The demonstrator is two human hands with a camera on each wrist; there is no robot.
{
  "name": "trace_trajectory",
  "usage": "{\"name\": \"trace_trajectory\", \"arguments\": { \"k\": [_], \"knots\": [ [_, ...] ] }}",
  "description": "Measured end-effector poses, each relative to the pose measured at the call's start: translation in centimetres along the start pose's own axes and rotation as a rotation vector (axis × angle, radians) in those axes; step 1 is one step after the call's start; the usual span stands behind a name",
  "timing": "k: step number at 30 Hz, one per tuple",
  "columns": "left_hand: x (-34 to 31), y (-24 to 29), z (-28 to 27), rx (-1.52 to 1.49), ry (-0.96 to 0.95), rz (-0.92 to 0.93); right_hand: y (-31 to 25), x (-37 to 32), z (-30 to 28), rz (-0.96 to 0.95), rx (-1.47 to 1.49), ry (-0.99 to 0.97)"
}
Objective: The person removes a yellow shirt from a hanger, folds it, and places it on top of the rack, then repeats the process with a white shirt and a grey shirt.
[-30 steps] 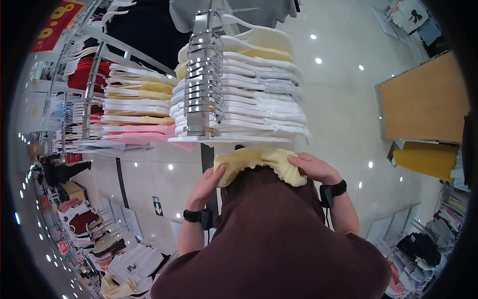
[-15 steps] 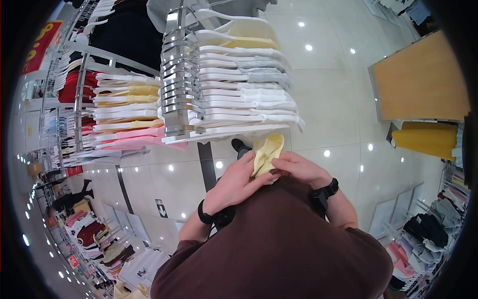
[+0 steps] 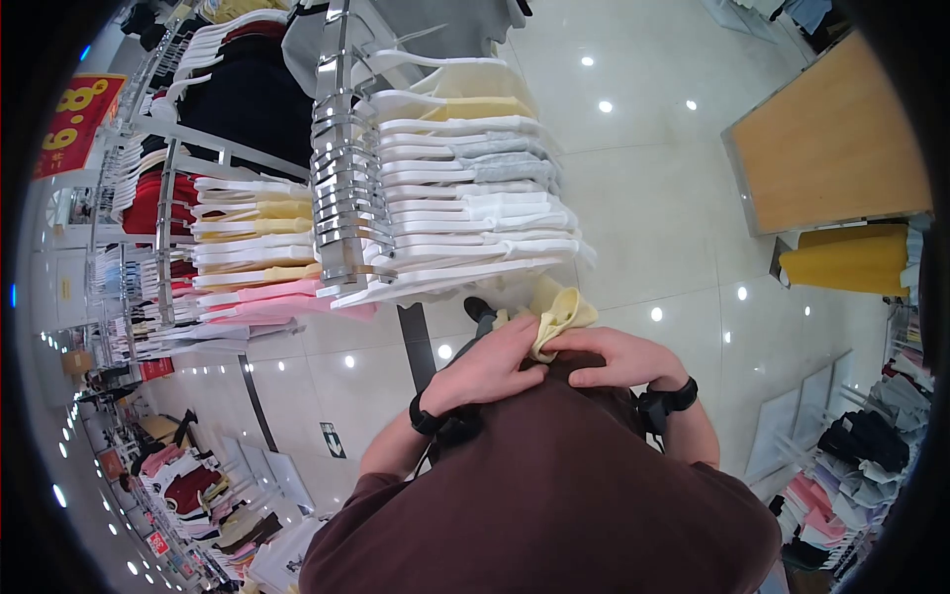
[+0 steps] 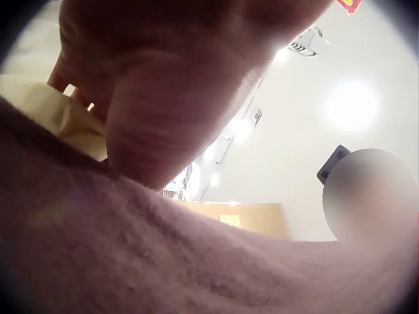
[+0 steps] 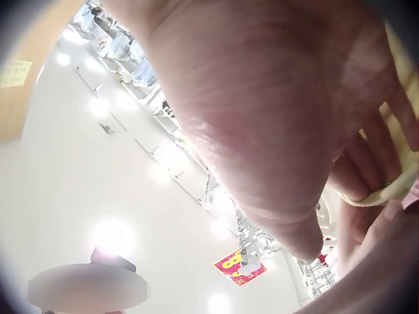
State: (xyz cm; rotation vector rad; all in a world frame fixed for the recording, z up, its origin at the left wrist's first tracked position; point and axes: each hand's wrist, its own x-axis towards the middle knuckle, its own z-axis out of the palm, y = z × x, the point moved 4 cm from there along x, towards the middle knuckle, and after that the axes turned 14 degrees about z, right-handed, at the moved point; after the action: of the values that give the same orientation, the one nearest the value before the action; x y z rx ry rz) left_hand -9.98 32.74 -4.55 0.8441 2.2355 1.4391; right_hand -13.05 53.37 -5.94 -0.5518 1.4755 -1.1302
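A pale yellow garment (image 3: 562, 315) is bunched between my two hands, close in front of the brown shirt. My left hand (image 3: 487, 368) grips its near left side, with the fingers reaching into the folds. From the other side my right hand (image 3: 621, 358) holds the cloth's edge, its thumb lying lower against the shirt front. In the right wrist view the fingers (image 5: 366, 163) pass behind the yellow hem (image 5: 396, 190). The left wrist view shows a strip of the yellow cloth (image 4: 78, 127) beside the palm. The garment's lower part is hidden by the hands.
Right ahead stands a metal rail (image 3: 341, 188) with white hangers (image 3: 465, 262) bearing white, grey and yellow clothes. More racks (image 3: 252, 228) fill the left. A wooden panel (image 3: 836, 139) and a mustard cloth (image 3: 846, 262) are at the right, above the tiled floor (image 3: 643, 218).
My hands have come together from the garment's two ends, so it went from spread wide to gathered. Since then both hands shifted slightly right in view, and the cloth turned a little.
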Motion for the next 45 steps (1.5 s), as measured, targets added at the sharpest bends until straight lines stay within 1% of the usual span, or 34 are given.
{"name": "trace_trajectory", "arguments": {
  "k": [2,3,4,6,7,9,13,15,16,18,19,20,21,22,23,24,25,27,28,30,31,32,33,34,35,36,37,38,40,41,43,44,45],
  "knots": [
    [1.0,0.7,-0.2,0.039,0.021,-0.018,0.1,-0.3,0.2,-0.042,0.016,0.075],
    [1.2,0.6,-0.1,0.050,0.082,-0.009,-0.2,-0.3,0.3,-0.067,-0.026,0.097],
    [1.2,0.0,0.1,0.056,0.082,-0.003,-0.1,-0.5,0.3,-0.071,-0.031,0.102],
    [1.5,-0.9,0.3,0.078,-0.011,0.000,0.5,-0.7,0.3,-0.019,0.139,0.059],
    [1.5,-0.8,0.2,0.083,-0.010,0.005,0.4,-1.0,0.0,-0.023,0.134,0.062],
    [1.4,-0.2,0.2,0.069,-0.087,0.057,-0.1,-1.9,0.0,-0.014,0.045,0.024],
    [1.1,0.2,-0.6,0.069,-0.099,0.095,-0.9,-2.5,-0.5,-0.019,-0.022,0.027],
    [1.0,0.2,-1.3,0.012,-0.116,0.043,-0.4,-2.5,-1.6,0.217,0.104,0.083],
    [1.0,0.3,-1.5,0.011,-0.118,0.044,-0.2,-2.3,-1.8,0.218,0.105,0.084],
    [0.9,0.9,-2.2,0.008,-0.003,0.044,-0.2,-2.7,-3.9,0.023,-0.119,0.698],
    [1.1,1.7,-2.7,0.003,-0.006,0.045,-1.0,-2.3,-4.0,-0.095,-0.255,0.752],
    [1.4,3.1,-3.4,0.007,-0.018,0.114,-1.0,-1.8,-3.9,-0.090,-0.252,0.754],
    [1.5,4.4,-3.8,0.010,-0.030,0.181,-0.7,-0.9,-3.4,-0.040,-0.193,0.605],
    [1.4,5.0,-4.2,0.006,-0.033,0.182,-0.5,-0.3,-3.0,0.007,-0.134,0.457],
    [1.4,5.8,-4.8,0.045,0.036,0.226,-0.7,-0.2,-3.2,0.009,-0.132,0.457],
    [1.1,6.1,-5.4,0.084,0.108,0.268,-0.5,0.0,-3.1,0.079,-0.078,0.380],
    [0.7,5.9,-5.7,0.080,0.110,0.263,-0.3,0.2,-2.9,0.149,-0.024,0.300],
    [-0.2,4.8,-6.9,0.284,0.234,0.159,-0.1,-0.3,-3.2,0.126,0.027,0.323],
    [-0.5,4.3,-6.8,0.282,0.231,0.157,-0.4,-0.6,-3.4,0.101,0.076,0.351],
    [-1.6,2.0,-6.5,0.343,0.290,-0.054,-0.8,-1.0,-3.5,0.084,0.062,0.375],
    [-1.8,1.3,-6.2,0.442,0.297,-0.001,-1.3,-1.1,-3.7,-0.097,-0.084,0.463],
    [-2.2,0.8,-5.9,0.442,0.298,-0.003,-1.9,-1.3,-3.7,-0.280,-0.231,0.546],
    [-2.6,0.7,-5.6,0.511,0.278,0.012,-2.1,-1.2,-3.6,-0.280,-0.231,0.542],
    [-3.0,0.6,-5.4,0.579,0.259,0.026,-2.5,-1.1,-3.3,-0.266,-0.191,0.497],
    [-3.4,0.5,-5.1,0.579,0.263,0.018,-2.9,-0.9,-3.0,-0.250,-0.150,0.451],
    [-3.7,0.3,-5.0,0.652,0.257,-0.011,-3.3,-1.0,-2.8,-0.250,-0.151,0.443],
    [-3.9,0.2,-4.9,0.726,0.251,-0.041,-3.4,-0.8,-2.3,-0.144,-0.135,0.339],
    [-4.2,0.3,-4.7,0.727,0.256,-0.048,-3.5,-0.6,-1.8,-0.040,-0.119,0.234],
    [-5.3,-0.5,-4.3,0.511,0.340,-0.352,-3.8,-0.1,-1.1,-0.008,-0.133,0.198],
    [-5.7,-0.3,-4.2,0.510,0.345,-0.358,-3.9,0.1,-0.8,0.005,-0.126,0.178],
    [-6.8,-0.7,-3.7,0.175,0.345,-0.497,-3.7,0.3,-0.4,0.021,-0.120,0.151],
    [-7.4,-0.8,-3.5,0.174,0.349,-0.501,-3.5,0.4,-0.2,-0.019,-0.127,0.127],
    [-8.2,-0.9,-3.1,0.137,0.375,-0.442,-3.5,0.5,0.0,-0.059,-0.131,0.103]
  ]
}}
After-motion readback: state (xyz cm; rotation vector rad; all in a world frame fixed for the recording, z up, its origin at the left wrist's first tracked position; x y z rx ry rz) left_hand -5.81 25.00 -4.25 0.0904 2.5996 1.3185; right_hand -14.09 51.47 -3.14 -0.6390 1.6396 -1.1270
